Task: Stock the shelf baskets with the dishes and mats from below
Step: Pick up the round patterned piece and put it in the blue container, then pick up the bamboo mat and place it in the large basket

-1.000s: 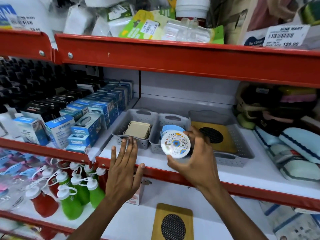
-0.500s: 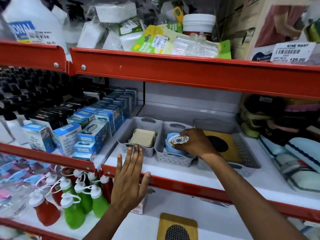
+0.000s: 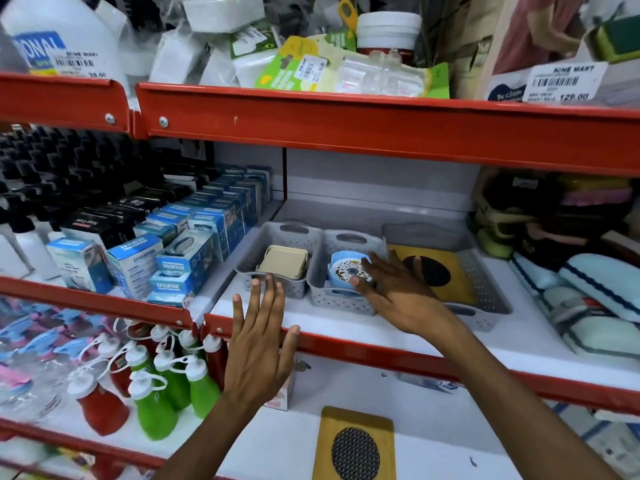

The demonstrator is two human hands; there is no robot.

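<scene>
Three grey perforated baskets stand side by side on the middle shelf. The left basket [image 3: 249,275] holds beige square mats [image 3: 284,262]. In the middle basket [image 3: 341,303] a white round dish with a flower pattern [image 3: 349,268] lies on blue dishes [image 3: 337,284]. The wide right basket [image 3: 491,289] holds a yellow mat with a black mesh oval [image 3: 446,271]. My right hand [image 3: 398,289] hovers over the middle basket's right rim, fingers spread, holding nothing, its thumb by the dish. My left hand [image 3: 259,341] is open in front of the red shelf edge. Another yellow mat [image 3: 355,445] lies on the shelf below.
Blue epilator boxes [image 3: 166,261] fill the shelf to the left of the baskets. Pale blue sponges and folded goods [image 3: 595,289] sit to the right. Red and green squeeze bottles [image 3: 152,386] stand on the lower shelf at left. A red shelf lip [image 3: 381,126] runs overhead.
My right hand carried the flowered dish into the middle basket, laid it on the blue dishes and let go; its fingers have spread. My left hand stayed at the shelf edge.
</scene>
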